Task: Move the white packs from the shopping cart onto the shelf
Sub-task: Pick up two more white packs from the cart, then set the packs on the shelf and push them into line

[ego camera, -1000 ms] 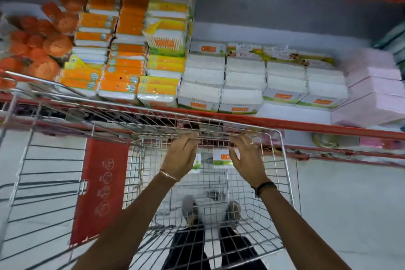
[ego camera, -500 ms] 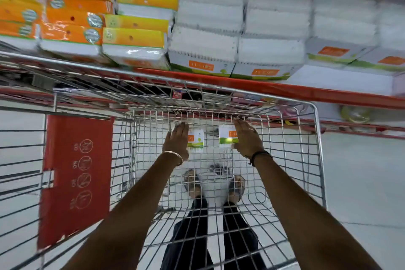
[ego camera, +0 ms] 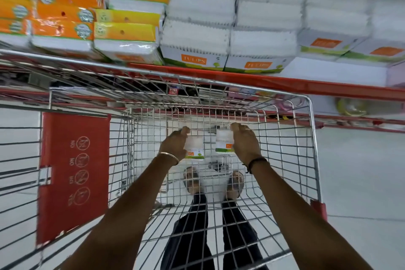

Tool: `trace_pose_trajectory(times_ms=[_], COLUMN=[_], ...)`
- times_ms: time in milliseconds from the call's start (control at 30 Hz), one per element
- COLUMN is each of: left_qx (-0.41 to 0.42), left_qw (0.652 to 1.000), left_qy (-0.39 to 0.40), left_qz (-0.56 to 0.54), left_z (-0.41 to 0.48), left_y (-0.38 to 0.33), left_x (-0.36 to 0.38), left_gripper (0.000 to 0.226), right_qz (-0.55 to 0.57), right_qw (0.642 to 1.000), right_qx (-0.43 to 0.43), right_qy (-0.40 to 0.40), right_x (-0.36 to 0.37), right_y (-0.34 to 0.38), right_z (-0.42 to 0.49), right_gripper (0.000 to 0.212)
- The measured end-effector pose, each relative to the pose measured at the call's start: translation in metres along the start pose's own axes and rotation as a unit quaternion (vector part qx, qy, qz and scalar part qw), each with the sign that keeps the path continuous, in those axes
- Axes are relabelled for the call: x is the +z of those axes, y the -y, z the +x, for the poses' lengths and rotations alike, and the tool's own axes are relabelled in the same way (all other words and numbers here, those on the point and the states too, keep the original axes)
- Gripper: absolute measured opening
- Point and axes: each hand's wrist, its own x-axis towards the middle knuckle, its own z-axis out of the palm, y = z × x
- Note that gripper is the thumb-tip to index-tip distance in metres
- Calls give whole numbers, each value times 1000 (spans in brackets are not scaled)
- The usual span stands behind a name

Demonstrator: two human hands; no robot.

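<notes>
Nearest the camera, two bare forearms reach down into a wire shopping cart [ego camera: 310,138]; below them, through the mesh floor, the person's dark trousers [ego camera: 190,232] and sandalled feet [ego camera: 235,184] show against pale floor tiles. The left wrist carries a thin gold bangle [ego camera: 168,155] and the right a dark cord band [ego camera: 256,162].

The left hand [ego camera: 175,143] is curled closed around a small white pack [ego camera: 194,149], which sticks out to its right with an orange and green label at the lower end. The right hand [ego camera: 244,141] is likewise clenched on a second white pack [ego camera: 223,140], which lies just to its left. The two packs sit near each other between the hands without touching, both deep in the cart's far end. Whether they rest on the mesh or are lifted off it cannot be told.

Well to the left of the left hand, a red panel [ego camera: 74,173] with round warning symbols hangs on the cart's side.

Beyond the hands and the cart's far rim runs the red edge of the shelf [ego camera: 306,83]. On it, straight ahead, stand stacks of larger white packs [ego camera: 197,28] with orange labels. Further left of these are yellow packs [ego camera: 129,17], then orange packs [ego camera: 63,13], somewhat blurred.
</notes>
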Motion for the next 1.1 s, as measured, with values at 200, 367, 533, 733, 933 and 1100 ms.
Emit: trace_pose_trajectory(times_ms=[200, 367, 533, 733, 933, 1100], left_qx=[34, 26, 23, 63, 128, 161], left_qw=[999, 996, 988, 975, 953, 942], left_qy=[-26, -79, -149, -211, -273, -292], left_qz=[17, 8, -1, -7, 12, 34], left_z=[-33, -64, -96, -119, -126, -118], left_y=[-34, -74, -118, -173, -230, -274], left_x=[-11, -41, -79, -125, -165, -182], left_gripper=[55, 58, 55, 58, 59, 59], right_qz=[50, 60, 66, 127, 119, 110], right_qw=[999, 998, 995, 983, 974, 965], right_qx=[0, 3, -5, 14, 17, 21], right_qy=[-3, -32, -79, -134, -191, -235], right_x=[-19, -65, -127, -204, -269, -308], right_y=[3, 2, -7, -27, -55, -82], right_z=[-34, -63, -91, -116, -130, -130], right_gripper=[58, 58, 60, 54, 55, 55])
